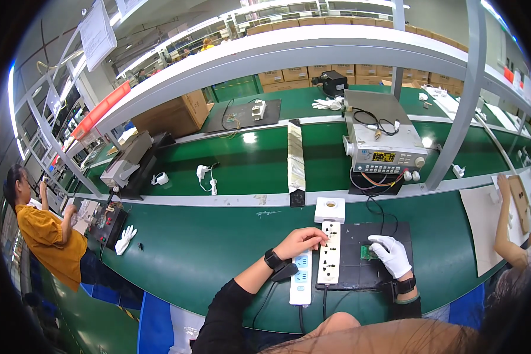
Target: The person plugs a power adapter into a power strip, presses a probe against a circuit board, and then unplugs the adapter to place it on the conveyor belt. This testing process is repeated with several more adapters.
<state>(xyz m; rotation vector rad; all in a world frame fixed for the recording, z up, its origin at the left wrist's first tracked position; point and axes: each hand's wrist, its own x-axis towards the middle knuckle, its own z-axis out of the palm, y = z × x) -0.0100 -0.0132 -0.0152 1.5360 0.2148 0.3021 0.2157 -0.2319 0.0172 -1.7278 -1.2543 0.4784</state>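
My bare left hand [304, 241] is over the upper part of a white power strip [330, 265], its fingertips pinched together beside the sockets. Whether they hold something small cannot be made out. A second strip, white with blue sockets [301, 277], lies below that wrist. My right hand [392, 257], in a white glove, closes its fingers at the edge of a small green circuit board [369, 252] above a black mat [351, 271]. Part of the board is hidden by the glove. A white box with a round opening [330, 210] stands at the far end of the strip.
A bench meter [383, 147] with cables stands behind the mat. White chargers [203, 172] lie on the green conveyor [248, 159]. A white glove [125, 239] rests at the left. Co-workers sit at left [53, 236] and right [510, 253]. A metal shelf [289, 44] crosses overhead.
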